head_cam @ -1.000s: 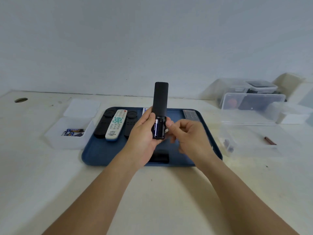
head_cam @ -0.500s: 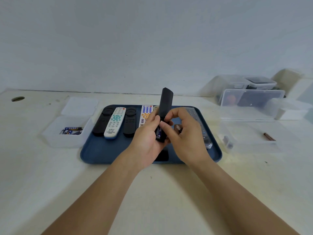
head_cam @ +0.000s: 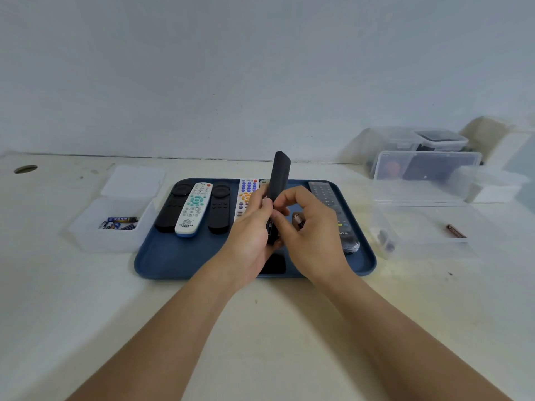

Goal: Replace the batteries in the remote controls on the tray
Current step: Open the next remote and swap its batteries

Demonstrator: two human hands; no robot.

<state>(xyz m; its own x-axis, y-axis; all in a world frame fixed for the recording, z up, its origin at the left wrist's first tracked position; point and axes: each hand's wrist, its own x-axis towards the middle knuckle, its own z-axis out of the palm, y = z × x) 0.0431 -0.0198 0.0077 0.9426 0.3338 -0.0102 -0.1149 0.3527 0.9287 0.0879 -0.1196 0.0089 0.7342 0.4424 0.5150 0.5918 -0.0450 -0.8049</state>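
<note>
My left hand grips a slim black remote, held nearly upright above the blue tray. My right hand has thumb and forefinger at the remote's open battery end, where a dark battery shows. A copper-topped battery lies tucked in my right palm. On the tray lie two black remotes, a white remote, a white remote with blue and orange buttons and a grey-black remote. A black cover piece lies on the tray under my hands.
A frosted box with several blue batteries stands left of the tray, its lid behind it. Right of the tray is a clear box holding dark batteries and a brown battery. More plastic containers stand at back right.
The remote has tilted to the right and turned edge-on. My right hand has closed in from beside the remote onto its battery end, with a copper-topped battery now showing in its palm.
</note>
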